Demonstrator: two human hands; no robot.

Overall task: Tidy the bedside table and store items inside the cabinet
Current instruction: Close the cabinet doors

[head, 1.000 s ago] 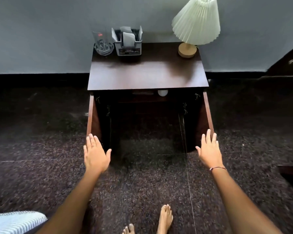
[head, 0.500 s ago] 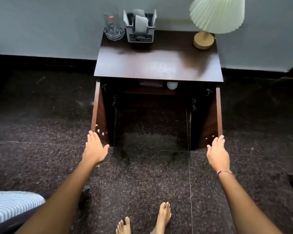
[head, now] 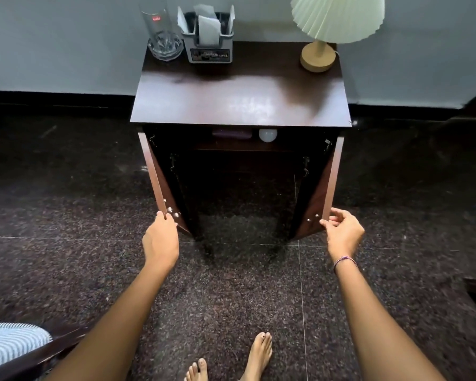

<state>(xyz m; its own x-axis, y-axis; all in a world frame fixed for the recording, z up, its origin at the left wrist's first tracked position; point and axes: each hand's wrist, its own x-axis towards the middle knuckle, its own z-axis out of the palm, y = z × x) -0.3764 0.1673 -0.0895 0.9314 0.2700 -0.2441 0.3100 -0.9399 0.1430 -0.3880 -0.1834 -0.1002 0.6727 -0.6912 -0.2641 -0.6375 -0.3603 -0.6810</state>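
The dark brown wooden bedside table (head: 239, 97) has both doors open outward. The left hand (head: 161, 240) grips the free edge of the left door (head: 160, 182); the right hand (head: 344, 233) pinches the free edge of the right door (head: 324, 188). Along the table's rear edge stand a clear drinking glass (head: 162, 31), a grey plastic paper holder (head: 208, 39) and a pleated pale-green lamp (head: 333, 23).

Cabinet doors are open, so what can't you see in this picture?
All in the head view:
- Cabinet below its shelf: too dark.
- Purple thing and white ball: partly hidden under the table top.
- Fronts of left door and right door: turned away.
- Lamp shade: top cut off by the picture's edge.
- Holder label: too blurred to read.
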